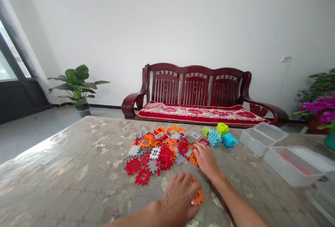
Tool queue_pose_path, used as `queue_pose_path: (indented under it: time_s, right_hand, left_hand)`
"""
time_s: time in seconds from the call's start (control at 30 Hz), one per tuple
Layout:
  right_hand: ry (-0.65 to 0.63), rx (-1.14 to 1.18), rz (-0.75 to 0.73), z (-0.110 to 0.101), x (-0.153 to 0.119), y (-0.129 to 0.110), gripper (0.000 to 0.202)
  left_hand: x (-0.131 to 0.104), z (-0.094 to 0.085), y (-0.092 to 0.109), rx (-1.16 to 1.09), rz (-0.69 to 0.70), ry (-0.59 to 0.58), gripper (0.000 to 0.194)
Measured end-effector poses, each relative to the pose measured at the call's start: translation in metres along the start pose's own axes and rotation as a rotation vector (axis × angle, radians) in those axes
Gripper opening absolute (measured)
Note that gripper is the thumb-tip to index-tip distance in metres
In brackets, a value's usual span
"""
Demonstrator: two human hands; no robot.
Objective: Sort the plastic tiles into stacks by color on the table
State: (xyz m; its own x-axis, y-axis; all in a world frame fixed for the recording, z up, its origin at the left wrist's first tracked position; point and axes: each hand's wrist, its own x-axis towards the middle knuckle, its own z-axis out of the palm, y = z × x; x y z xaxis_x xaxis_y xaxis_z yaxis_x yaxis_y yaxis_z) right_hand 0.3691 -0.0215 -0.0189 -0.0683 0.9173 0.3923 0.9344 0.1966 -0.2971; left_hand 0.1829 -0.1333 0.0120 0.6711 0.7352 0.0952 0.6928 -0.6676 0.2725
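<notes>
While the left hand pinches an orange piece, the right hand meets the toy pile, its grip unclear.

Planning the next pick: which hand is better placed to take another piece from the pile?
Probably the right hand: it is at the right edge of the pile, while the left hand holds orange pieces nearer the camera.

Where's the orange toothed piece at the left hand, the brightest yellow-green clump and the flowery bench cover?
Orange toothed piece [200,198]: head view, uncovered part beside the hand.
Yellow-green clump [222,128]: head view, middle of its bumpy front.
Flowery bench cover [196,111]: head view, middle of its top.
</notes>
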Motion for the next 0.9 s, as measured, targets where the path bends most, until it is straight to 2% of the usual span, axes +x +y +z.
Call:
queue_pose_path:
  time_s: [0.07, 0.17, 0.33, 0.5, 0.63, 0.77, 0.9]
  right_hand:
    - [0.046, 0.075, 0.004, 0.001, -0.001, 0.002, 0.039]
    - [0.105, 0.055, 0.041, 0.000, -0.002, 0.007, 0.038]
    - [0.079, -0.047, 0.144, 0.000, -0.005, 0.010, 0.037]
    - [0.080, 0.054, 0.056, 0.005, -0.006, 0.009, 0.033]
    - [0.115, 0.191, 0.005, 0.006, -0.003, 0.014, 0.035]
    - [0.194, 0.057, 0.018, 0.008, -0.001, 0.017, 0.035]
    - [0.141, -0.120, 0.081, 0.009, 0.000, 0.010, 0.040]
  left_hand:
    - [0.002, -0.003, 0.001, 0.008, -0.045, 0.012, 0.036]
    - [0.003, -0.002, -0.001, -0.018, -0.098, 0.069, 0.043]
    - [0.002, 0.006, -0.008, -0.097, -0.117, 0.164, 0.049]
    - [0.002, 0.005, -0.010, -0.101, -0.082, 0.155, 0.052]
    - [0.003, 0.002, -0.016, -0.049, -0.074, 0.149, 0.039]
    - [0.009, -0.002, -0.031, 0.044, -0.059, 0.178, 0.030]
    - [0.021, -0.014, -0.054, 0.152, -0.075, 0.200, 0.027]
